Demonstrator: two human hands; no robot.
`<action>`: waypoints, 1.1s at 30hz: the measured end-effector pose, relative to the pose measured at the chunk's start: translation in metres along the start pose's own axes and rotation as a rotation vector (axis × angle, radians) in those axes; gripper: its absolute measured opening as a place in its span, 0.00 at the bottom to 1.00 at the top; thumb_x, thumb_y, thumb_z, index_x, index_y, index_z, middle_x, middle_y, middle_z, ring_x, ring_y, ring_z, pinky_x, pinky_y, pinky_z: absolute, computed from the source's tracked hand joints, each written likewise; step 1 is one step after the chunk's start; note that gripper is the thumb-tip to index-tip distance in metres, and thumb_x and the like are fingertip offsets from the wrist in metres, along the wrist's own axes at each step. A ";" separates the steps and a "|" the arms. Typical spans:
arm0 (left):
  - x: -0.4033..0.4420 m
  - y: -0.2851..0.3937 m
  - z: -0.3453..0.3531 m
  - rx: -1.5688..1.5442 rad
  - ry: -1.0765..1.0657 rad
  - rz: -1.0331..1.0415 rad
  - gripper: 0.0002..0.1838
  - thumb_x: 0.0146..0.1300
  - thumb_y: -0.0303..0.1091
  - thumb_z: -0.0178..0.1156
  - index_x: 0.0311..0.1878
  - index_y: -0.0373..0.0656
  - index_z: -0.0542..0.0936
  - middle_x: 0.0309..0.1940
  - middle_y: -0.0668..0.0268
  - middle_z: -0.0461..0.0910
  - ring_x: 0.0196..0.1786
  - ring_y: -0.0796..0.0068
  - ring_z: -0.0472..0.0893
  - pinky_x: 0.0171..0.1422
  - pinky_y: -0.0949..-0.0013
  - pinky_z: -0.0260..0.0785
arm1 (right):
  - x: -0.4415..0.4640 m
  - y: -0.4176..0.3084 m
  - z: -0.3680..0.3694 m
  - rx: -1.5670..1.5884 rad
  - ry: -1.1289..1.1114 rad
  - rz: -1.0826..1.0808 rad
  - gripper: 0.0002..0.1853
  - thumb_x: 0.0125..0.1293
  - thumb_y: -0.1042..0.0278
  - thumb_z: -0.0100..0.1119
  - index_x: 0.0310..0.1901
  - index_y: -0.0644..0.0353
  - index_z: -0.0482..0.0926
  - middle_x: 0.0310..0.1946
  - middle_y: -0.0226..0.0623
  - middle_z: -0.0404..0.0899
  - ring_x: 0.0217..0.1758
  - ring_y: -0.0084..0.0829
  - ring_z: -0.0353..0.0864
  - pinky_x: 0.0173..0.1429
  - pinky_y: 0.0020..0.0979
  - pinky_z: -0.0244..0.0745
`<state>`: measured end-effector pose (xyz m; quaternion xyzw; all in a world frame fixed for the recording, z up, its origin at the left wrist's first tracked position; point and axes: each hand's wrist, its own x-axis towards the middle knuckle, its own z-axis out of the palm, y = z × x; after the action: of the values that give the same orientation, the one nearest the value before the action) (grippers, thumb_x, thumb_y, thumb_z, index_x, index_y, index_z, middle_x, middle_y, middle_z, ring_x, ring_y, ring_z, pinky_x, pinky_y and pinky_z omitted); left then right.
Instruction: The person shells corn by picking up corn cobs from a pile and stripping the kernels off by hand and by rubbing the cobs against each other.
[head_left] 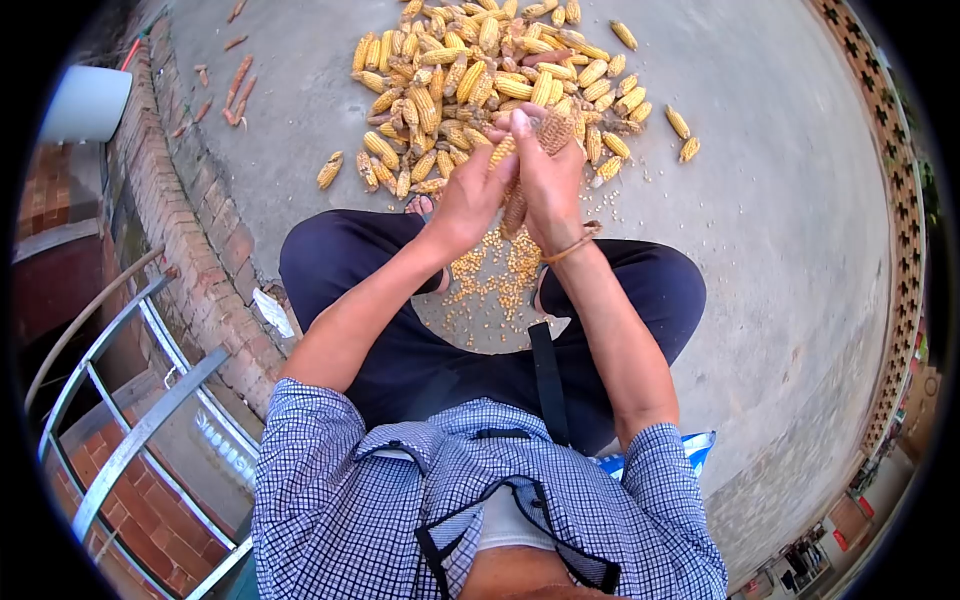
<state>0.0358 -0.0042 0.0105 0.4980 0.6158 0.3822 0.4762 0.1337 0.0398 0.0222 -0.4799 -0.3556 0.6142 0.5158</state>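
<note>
Left hand [468, 203]: grip clamped an ear [503, 150].
Right hand [552, 185]: grip clamped a bare cob [556, 132].
Kernels [495, 277]: modest scatter lay shelled.
Corn pile [480, 75]: most apparently remained unshelled.

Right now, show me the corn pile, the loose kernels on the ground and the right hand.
Corn pile [468, 82]: head view, on cobs near its middle.
Loose kernels [484, 274]: head view, middle of the scatter.
Right hand [551, 182]: head view, below the thumb.
</note>
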 end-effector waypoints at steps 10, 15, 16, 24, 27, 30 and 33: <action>-0.002 -0.004 -0.001 0.004 -0.115 0.234 0.27 0.75 0.39 0.51 0.71 0.35 0.63 0.52 0.46 0.79 0.56 0.63 0.79 0.59 0.64 0.70 | 0.009 -0.010 0.000 0.025 0.165 0.028 0.09 0.70 0.69 0.60 0.37 0.68 0.77 0.24 0.37 0.81 0.24 0.25 0.80 0.29 0.27 0.76; -0.004 -0.001 -0.009 -0.259 -0.254 -0.168 0.31 0.75 0.56 0.45 0.70 0.42 0.66 0.42 0.69 0.78 0.39 0.81 0.78 0.35 0.75 0.75 | 0.011 -0.015 -0.006 0.035 0.030 0.125 0.14 0.70 0.60 0.62 0.42 0.67 0.78 0.28 0.40 0.82 0.28 0.30 0.83 0.34 0.29 0.80; -0.002 -0.002 -0.010 -0.306 -0.240 -0.177 0.30 0.75 0.56 0.45 0.68 0.42 0.68 0.40 0.71 0.77 0.37 0.84 0.76 0.34 0.77 0.73 | 0.010 -0.014 -0.006 0.055 -0.001 0.113 0.15 0.70 0.60 0.61 0.42 0.67 0.78 0.30 0.40 0.82 0.31 0.30 0.84 0.36 0.29 0.80; 0.003 -0.012 0.002 0.005 0.016 0.066 0.26 0.79 0.48 0.40 0.57 0.32 0.74 0.28 0.55 0.76 0.35 0.68 0.77 0.47 0.62 0.70 | 0.001 0.006 0.004 -0.032 0.068 -0.020 0.12 0.71 0.66 0.59 0.44 0.69 0.79 0.34 0.37 0.83 0.37 0.26 0.83 0.42 0.28 0.79; -0.001 -0.018 0.010 -0.033 0.059 0.128 0.27 0.79 0.48 0.41 0.61 0.31 0.72 0.29 0.53 0.77 0.34 0.67 0.76 0.45 0.62 0.70 | 0.005 0.013 0.004 -0.135 0.149 -0.055 0.09 0.70 0.69 0.59 0.41 0.69 0.79 0.28 0.36 0.83 0.29 0.25 0.82 0.35 0.28 0.78; -0.001 -0.018 0.006 -0.083 -0.003 0.070 0.27 0.79 0.46 0.42 0.64 0.30 0.70 0.29 0.51 0.77 0.33 0.65 0.77 0.43 0.61 0.70 | 0.002 0.010 0.006 -0.132 0.146 -0.068 0.10 0.71 0.69 0.59 0.41 0.69 0.79 0.28 0.37 0.83 0.26 0.25 0.82 0.31 0.28 0.76; -0.004 -0.016 0.005 -0.008 -0.020 0.108 0.27 0.78 0.45 0.43 0.66 0.30 0.68 0.27 0.51 0.76 0.32 0.65 0.77 0.42 0.61 0.70 | 0.008 0.006 -0.003 -0.104 0.160 -0.039 0.07 0.69 0.71 0.59 0.38 0.68 0.78 0.25 0.35 0.82 0.25 0.23 0.80 0.30 0.28 0.74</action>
<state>0.0368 -0.0111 -0.0053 0.5324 0.5817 0.4048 0.4630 0.1345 0.0458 0.0142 -0.5467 -0.3538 0.5444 0.5288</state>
